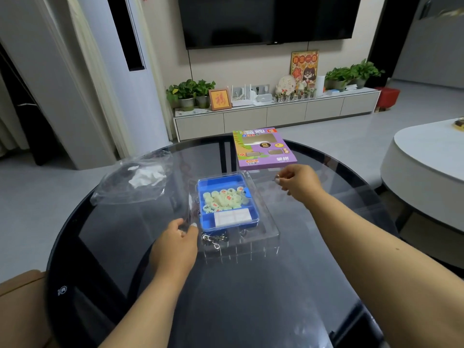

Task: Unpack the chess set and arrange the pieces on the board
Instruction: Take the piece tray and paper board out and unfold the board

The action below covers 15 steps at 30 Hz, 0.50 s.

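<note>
Blue tray (227, 182), hands (175, 243) perhaps pinching wrapping (261, 237).

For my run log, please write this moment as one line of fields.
stage: unpacking | left hand: pinches clear plastic tray edge | right hand: pinches far tray corner | blue case: closed, pieces inside | purple box: behind

TV (266, 18) on wall; plants (189, 90) on cabinet (251, 119).
</note>
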{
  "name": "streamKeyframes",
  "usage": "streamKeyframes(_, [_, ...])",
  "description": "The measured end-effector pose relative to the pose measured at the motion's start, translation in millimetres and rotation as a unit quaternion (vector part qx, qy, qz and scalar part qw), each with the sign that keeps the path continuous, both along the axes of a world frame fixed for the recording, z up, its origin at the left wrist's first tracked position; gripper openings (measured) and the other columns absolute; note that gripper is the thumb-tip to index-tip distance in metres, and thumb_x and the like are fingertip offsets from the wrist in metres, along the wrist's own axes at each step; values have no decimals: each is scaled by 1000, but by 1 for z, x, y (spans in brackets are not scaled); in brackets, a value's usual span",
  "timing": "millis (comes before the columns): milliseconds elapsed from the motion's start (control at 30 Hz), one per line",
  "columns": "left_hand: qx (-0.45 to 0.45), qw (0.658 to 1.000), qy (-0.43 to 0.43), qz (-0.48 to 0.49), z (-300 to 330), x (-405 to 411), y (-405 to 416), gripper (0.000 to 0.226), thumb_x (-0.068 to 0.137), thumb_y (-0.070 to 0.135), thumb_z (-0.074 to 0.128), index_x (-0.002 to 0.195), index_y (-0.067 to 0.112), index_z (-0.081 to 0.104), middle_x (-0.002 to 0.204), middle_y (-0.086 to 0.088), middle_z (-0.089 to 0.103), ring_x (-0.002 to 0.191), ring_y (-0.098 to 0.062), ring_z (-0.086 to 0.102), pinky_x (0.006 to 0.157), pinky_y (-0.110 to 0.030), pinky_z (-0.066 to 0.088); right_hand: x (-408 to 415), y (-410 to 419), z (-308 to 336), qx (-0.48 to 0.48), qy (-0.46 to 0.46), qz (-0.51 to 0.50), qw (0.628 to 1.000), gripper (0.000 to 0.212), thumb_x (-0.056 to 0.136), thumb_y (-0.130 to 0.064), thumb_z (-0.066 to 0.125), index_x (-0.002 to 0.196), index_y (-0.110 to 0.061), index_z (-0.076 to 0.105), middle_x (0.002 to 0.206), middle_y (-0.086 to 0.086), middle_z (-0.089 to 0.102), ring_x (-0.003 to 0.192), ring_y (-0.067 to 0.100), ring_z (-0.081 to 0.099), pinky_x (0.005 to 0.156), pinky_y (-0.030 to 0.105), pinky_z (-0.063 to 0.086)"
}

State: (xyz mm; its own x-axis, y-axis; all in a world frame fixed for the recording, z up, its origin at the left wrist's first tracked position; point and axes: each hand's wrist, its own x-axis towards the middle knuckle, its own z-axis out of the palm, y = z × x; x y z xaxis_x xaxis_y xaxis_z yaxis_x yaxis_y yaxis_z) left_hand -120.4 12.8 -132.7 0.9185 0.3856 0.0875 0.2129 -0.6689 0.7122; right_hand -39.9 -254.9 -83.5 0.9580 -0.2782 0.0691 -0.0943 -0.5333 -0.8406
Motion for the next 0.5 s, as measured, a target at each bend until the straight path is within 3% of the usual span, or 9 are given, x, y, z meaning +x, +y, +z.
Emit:
streamKeyframes(133, [0, 1000, -3, 4, -2, 3, 1, 43, 92, 42, 47, 130, 22, 53, 86, 11, 58, 87, -18, 53, 72, -30, 37, 20, -23, -32, -161, 60, -37, 984, 18, 89, -10, 56, 102, -9, 69, 104, 11, 69, 97, 30, 62, 71, 30, 49])
streamKeyframes(267, [0, 1000, -7, 2, -4, 5, 1, 43, 92, 42, 48, 129, 21, 54, 84, 9, 62, 86, -19, 56, 70, -31, 38, 20, -22, -51, -320, 57, 11, 946, 38, 89, -6, 47, 124, -11, 61, 133, 5, 55, 121, 29, 46, 95, 32, 42])
streamKeyframes(400, [-1, 1000, -4, 7, -4, 7, 2, 42, 92, 42, 48, 128, 23, 55, 84, 12, 62, 88, -19, 56, 72, -32, 38, 10, -15, -61, -351, -27, -51, 935, 32, 85, -15, 47, 110, -10, 65, 118, 3, 56, 114, 26, 43, 87, 31, 36])
streamKeyframes(500, [0, 1000, -7, 8, -4, 6, 1, 41, 92, 42, 48, 127, 22, 55, 84, 11, 62, 86, -18, 55, 71, -31, 36, 9, -8, -61, -369, -8, -22, 929, 35, 88, -21, 41, 113, -14, 64, 116, 2, 57, 110, 24, 45, 84, 31, 35])
